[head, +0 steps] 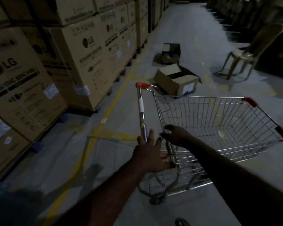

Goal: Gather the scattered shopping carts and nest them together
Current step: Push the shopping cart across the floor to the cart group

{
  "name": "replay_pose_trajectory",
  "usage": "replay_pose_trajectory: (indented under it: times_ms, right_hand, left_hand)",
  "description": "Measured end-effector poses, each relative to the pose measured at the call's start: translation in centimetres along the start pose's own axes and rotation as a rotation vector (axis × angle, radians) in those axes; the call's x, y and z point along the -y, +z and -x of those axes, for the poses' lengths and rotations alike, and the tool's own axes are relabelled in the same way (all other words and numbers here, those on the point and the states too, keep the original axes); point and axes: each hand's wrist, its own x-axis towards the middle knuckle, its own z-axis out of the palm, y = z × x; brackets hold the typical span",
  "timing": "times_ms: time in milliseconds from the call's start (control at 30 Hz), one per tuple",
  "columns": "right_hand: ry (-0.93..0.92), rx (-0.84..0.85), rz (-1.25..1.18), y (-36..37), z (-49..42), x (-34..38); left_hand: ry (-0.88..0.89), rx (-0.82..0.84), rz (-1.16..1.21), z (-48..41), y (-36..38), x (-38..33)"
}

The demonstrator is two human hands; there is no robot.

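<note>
Left hand: fingers spread, palm against the near end of the cart handle, not closed round it. Right hand: fingers curled over the basket's rear rim beside the handle; how firm the hold is cannot be made out in the dim light. One shopping cart is in view, standing on the grey floor directly ahead, basket empty, one caster visible below and the others hidden or blurred. Two opened cardboard boxes lie beyond it. One plastic chair stands at right. Stacked washing-machine cartons line the left, cut off by the frame edge. A yellow floor line runs alongside.
</note>
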Motion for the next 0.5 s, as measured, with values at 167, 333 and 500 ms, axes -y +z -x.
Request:
replay_pose_trajectory:
  times_ms: [167,333,500]
  right_hand:
    - [0.213,-0.038,-0.260,-0.9,-0.9,-0.2]
    - [0.342,-0.121,-0.402,-4.4,0.5,-6.0]
    - [0.388,-0.103,-0.311,-6.0,1.3,-9.0]
  left_hand:
    - [0.268,-0.042,0.229,-1.4,-3.1,-1.6]
    - [0.289,-0.268,0.348,-5.5,-5.4,-2.6]
    - [0.230,-0.211,0.226,-12.4,-6.7,-7.3]
